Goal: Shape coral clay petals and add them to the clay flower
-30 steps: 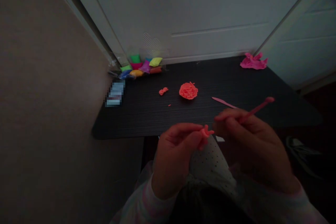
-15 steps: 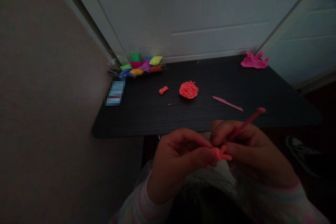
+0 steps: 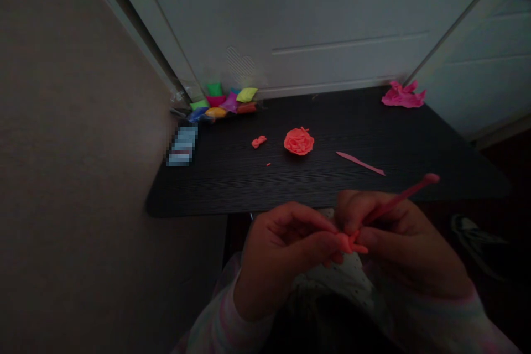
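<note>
My left hand (image 3: 282,254) pinches a small orange clay piece (image 3: 346,242) between thumb and fingers, below the table's front edge. My right hand (image 3: 398,243) grips a pink ball-tipped modelling tool (image 3: 404,194), its tip pressed against the clay piece and its ball end pointing up to the right. On the dark table (image 3: 232,188) lie an orange clay flower (image 3: 298,141), a small orange clay lump (image 3: 259,141), a tiny orange crumb (image 3: 268,164) and a flat pink modelling stick (image 3: 360,163).
Several coloured clay bags (image 3: 222,104) are heaped at the table's back left corner. A crumpled pink wrapper (image 3: 403,95) lies at the back right. A white panelled door stands behind the table, a beige wall on the left. A shoe (image 3: 477,235) rests on the floor at right.
Both hands dropped from table-edge height towards my lap and closed together. The tool tip now touches the clay piece, and its ball end swung slightly further right.
</note>
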Demonstrator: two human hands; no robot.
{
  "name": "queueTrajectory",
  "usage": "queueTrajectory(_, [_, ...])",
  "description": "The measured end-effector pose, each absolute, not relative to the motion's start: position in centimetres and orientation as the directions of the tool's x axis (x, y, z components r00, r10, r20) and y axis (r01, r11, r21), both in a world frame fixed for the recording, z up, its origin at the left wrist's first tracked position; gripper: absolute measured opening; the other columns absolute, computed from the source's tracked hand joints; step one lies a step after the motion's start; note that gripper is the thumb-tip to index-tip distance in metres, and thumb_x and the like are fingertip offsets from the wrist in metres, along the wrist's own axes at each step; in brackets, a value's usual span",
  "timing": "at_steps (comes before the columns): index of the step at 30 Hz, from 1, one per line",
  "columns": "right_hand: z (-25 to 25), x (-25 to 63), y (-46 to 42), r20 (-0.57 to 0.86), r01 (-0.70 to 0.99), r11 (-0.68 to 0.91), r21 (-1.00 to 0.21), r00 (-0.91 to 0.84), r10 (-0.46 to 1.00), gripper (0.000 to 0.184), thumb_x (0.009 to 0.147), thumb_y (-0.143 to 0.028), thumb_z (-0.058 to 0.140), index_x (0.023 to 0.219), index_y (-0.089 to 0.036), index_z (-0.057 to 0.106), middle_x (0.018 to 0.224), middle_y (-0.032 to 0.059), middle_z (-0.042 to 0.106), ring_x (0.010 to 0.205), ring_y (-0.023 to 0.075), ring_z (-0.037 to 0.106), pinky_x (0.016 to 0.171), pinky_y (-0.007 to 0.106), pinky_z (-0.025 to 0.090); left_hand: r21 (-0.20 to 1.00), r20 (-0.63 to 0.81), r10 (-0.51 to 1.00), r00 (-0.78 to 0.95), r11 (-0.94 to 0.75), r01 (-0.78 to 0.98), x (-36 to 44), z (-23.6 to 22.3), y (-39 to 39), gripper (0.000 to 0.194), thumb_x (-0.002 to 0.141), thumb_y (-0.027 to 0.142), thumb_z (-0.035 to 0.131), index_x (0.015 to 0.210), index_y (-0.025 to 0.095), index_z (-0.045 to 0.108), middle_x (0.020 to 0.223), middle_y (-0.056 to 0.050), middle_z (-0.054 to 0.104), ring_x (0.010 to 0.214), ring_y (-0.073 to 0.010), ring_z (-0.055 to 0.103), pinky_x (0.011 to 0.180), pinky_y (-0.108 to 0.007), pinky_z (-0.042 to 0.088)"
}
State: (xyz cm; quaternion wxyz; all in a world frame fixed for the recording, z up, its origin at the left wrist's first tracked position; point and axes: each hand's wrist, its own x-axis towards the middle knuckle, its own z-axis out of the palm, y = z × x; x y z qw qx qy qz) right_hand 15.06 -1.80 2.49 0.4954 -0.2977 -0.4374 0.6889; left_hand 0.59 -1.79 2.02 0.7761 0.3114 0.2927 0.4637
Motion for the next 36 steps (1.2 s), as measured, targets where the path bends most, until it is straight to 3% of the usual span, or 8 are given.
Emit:
queueTrajectory(13, [2.29,14.98,-2.14,0.05,-0.455,-0.098,-0.885,-0.302,0.952,0.012,0.073,-0.015,0.06,0.079,-0.024,0.066,0.069,-0.0029,0.054,0.061,0.0083,0.058,0.056,0.02,0.048,0.727,-0.152,0.897,0.415,0.386,-0.568,0.65,1.85,-1.69,0.004,0.065,0.019,0.07,0.068,0.019,0.067,0.061,0.003,0.067,0.051,-0.0063,0.057,0.047,-0.015,0.043])
queueTrajectory(17, [2.33,15.09,-2.3,0.057,-0.413,-0.041,-0.91,-0.223,0.973,0.01,0.072,-0.016,0.062,0.077,-0.025,0.065,0.067,-0.0029,0.054,0.06,0.008,0.055,0.053,0.019,0.046,0.741,-0.147,0.904,0.4,0.369,-0.561,0.66,1.91,-1.64,0.004,0.065,0.019,0.07,0.068,0.019,0.066,0.06,0.003,0.066,0.05,-0.0057,0.056,0.047,-0.015,0.043])
queueTrajectory(36, [2.38,15.28,-2.34,0.116,-0.227,0.065,-0.972,-0.219,0.969,0.009,0.076,-0.02,0.059,0.078,-0.027,0.065,0.069,-0.0012,0.054,0.063,0.0123,0.053,0.056,0.026,0.044,0.735,-0.122,0.914,0.386,0.345,-0.583,0.64,1.97,-1.47,0.003,0.067,0.019,0.068,0.067,0.018,0.066,0.059,0.003,0.065,0.049,-0.0048,0.054,0.047,-0.015,0.042])
